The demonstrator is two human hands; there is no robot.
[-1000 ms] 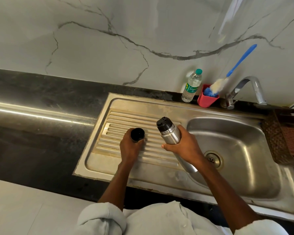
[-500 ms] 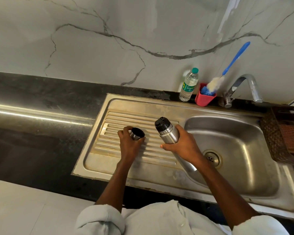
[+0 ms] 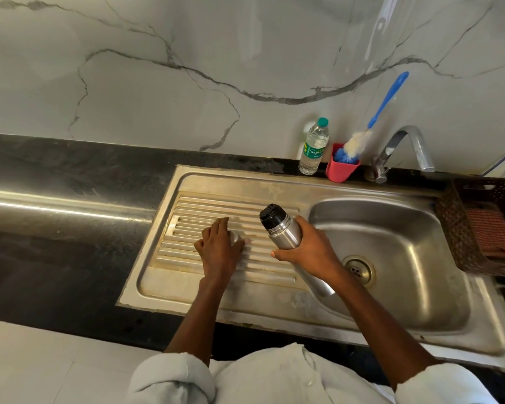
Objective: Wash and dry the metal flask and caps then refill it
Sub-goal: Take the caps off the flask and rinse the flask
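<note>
Looks like the step here is parking the outer cap [image 3: 234, 235] on the ribbed drainboard [image 3: 204, 205] so the flask [image 3: 283, 230] can be opened up. The left hand [image 3: 219, 248] is draped over the cap with fingers curled around it, so only a sliver of metal shows and I can't tell which way up it sits. I'd set it mouth-down across the ribs so it drains and doesn't roll. The right hand [image 3: 309, 249] is wrapped around the flask's middle, holding it tilted over the edge of the sink basin [image 3: 420, 228], black inner stopper [image 3: 270, 214] not yet off. Keep that grip firm, since steel gets slippery, and unscrew the stopper over the basin.
</note>
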